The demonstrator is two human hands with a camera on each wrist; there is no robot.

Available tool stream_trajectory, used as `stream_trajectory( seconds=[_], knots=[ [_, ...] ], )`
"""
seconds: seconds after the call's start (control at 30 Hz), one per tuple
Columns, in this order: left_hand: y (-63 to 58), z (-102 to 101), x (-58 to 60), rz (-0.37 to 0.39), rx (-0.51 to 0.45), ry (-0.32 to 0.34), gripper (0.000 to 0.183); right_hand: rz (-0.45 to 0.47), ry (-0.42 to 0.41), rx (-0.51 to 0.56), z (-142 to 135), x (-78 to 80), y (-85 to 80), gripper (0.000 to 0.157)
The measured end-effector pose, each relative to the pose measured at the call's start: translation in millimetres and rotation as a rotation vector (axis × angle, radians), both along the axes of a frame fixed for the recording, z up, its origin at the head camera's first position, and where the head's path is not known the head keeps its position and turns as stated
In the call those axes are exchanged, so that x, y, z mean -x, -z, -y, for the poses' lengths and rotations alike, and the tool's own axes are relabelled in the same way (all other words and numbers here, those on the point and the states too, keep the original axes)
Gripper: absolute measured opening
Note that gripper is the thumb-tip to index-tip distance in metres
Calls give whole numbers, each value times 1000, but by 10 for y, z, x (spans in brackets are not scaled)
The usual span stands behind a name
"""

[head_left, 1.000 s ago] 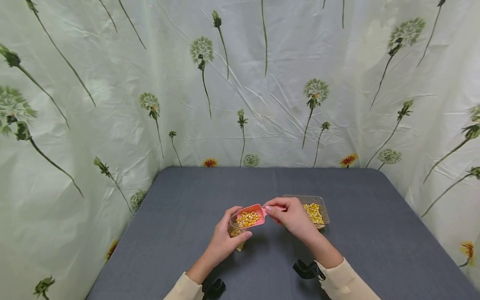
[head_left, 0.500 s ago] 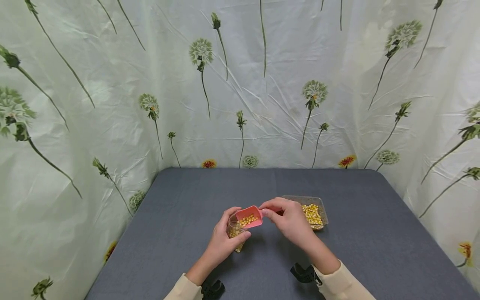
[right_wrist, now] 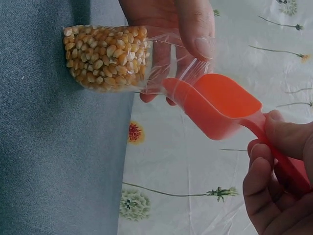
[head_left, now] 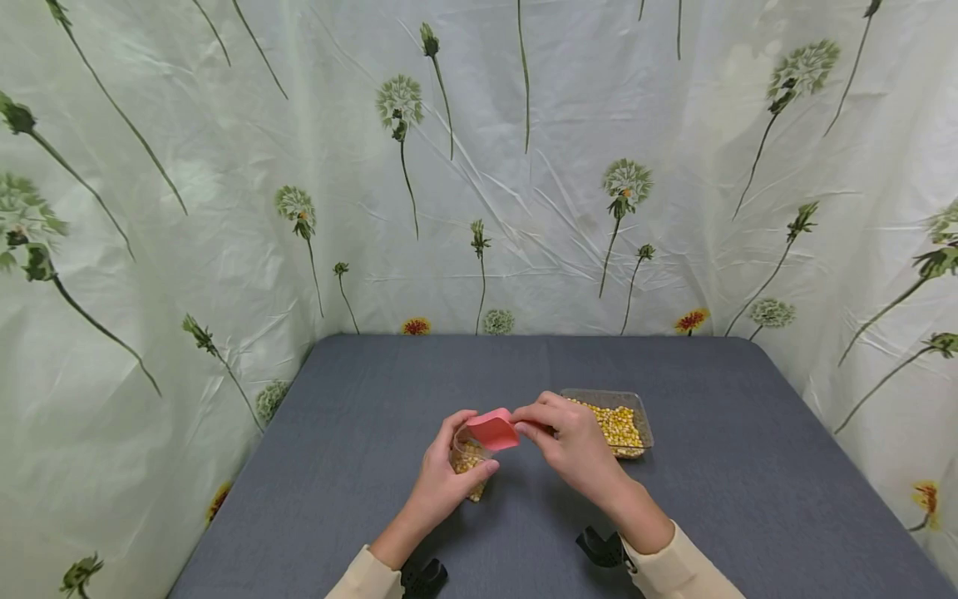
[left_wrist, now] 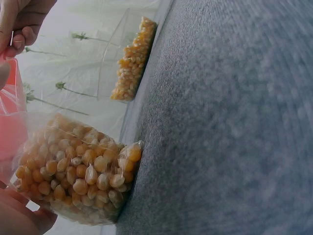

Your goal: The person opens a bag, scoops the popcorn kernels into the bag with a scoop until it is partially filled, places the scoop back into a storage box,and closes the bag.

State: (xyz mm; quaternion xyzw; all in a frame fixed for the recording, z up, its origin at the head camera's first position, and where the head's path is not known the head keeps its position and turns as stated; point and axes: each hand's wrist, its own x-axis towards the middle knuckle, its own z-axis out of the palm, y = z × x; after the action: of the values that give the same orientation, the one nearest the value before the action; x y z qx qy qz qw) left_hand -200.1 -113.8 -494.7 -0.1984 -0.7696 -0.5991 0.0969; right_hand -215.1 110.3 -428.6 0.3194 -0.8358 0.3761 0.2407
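Observation:
A clear plastic bag [right_wrist: 105, 58], its lower part full of corn kernels, stands upright on the table. My left hand [head_left: 443, 466] grips the bag near its top and keeps the mouth spread. A pink scoop [right_wrist: 220, 105] tips into that mouth, its lip inside the bag. The scoop's bowl looks bare in the right wrist view. With thumb and fingers my right hand [head_left: 572, 437] pinches the scoop's handle. Beyond the right hand sits a clear plastic container [head_left: 644, 416] with more corn kernels [left_wrist: 132, 63], partly hidden by that hand in the head view.
A grey cloth covers the table [head_left: 419, 374]. Behind it and along the sides hangs a pale curtain [head_left: 344, 166] printed with dandelions. Black wrist mounts [head_left: 601, 547] hang under both forearms, low over the table.
The scoop has tilted steeply over the bag, and the kernels in it have slid out. My right hand has rolled with the handle; the left hand has kept its grip on the bag.

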Motion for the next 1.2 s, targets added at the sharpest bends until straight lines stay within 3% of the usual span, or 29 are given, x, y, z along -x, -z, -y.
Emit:
stream_trajectory(
  seconds=[0.23, 0.5, 0.67, 0.93, 1.2],
  knots=[
    [154, 16, 78, 101, -4, 9, 83, 39, -41, -4, -24, -11, -20, 16],
    [150, -12, 76, 95, 29, -1, 83, 66, -68, 24, -116, -42, -140, 17],
    [148, -26, 75, 93, 27, -4, 79, 109, -18, 24, -241, -75, -220, 17],
    [145, -42, 104, 64, 32, -10, 74, 57, 90, 4, -588, -52, -318, 17],
    [170, -4, 83, 63, 18, 14, 74, 124, 230, -39, -916, -34, -243, 15]
  ],
)
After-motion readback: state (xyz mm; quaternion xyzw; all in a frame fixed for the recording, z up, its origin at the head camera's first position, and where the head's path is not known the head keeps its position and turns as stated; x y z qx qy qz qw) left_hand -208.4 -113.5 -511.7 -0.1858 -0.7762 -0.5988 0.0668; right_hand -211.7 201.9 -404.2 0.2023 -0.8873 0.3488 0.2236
